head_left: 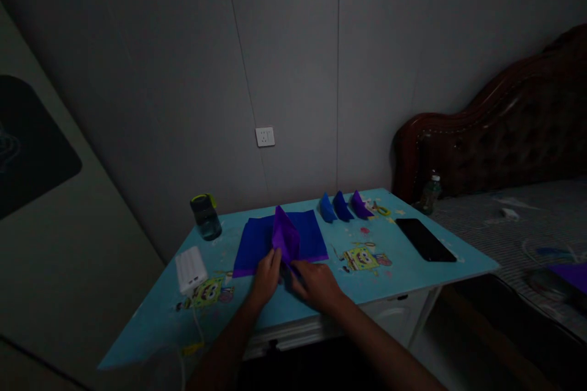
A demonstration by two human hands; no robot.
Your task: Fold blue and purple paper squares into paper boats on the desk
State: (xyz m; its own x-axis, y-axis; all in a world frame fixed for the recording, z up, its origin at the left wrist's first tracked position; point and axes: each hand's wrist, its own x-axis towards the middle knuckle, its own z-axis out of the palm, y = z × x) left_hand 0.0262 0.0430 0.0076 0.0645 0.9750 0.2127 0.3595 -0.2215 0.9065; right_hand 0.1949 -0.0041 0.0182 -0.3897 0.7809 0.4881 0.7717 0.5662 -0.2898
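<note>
A folded piece of purple paper [285,237] stands upright between my hands, its pointed tip facing the wall. My left hand [267,274] pinches its lower left edge. On the lower right, my right hand [315,282] has its fingers closed on the same paper. Beneath and behind it lie blue paper sheets [312,232] with a purple edge showing at the front. At the table's back stand three folded paper boats: a light blue one [327,209], a dark blue one [342,207] and a purple one [361,206].
Left on the blue table [247,311] are a water bottle [206,218] and a white power bank [191,270] with a cable. To the right lie scissors [381,209] and a black phone or tablet [424,240]. A bed [541,214] adjoins the table's right side.
</note>
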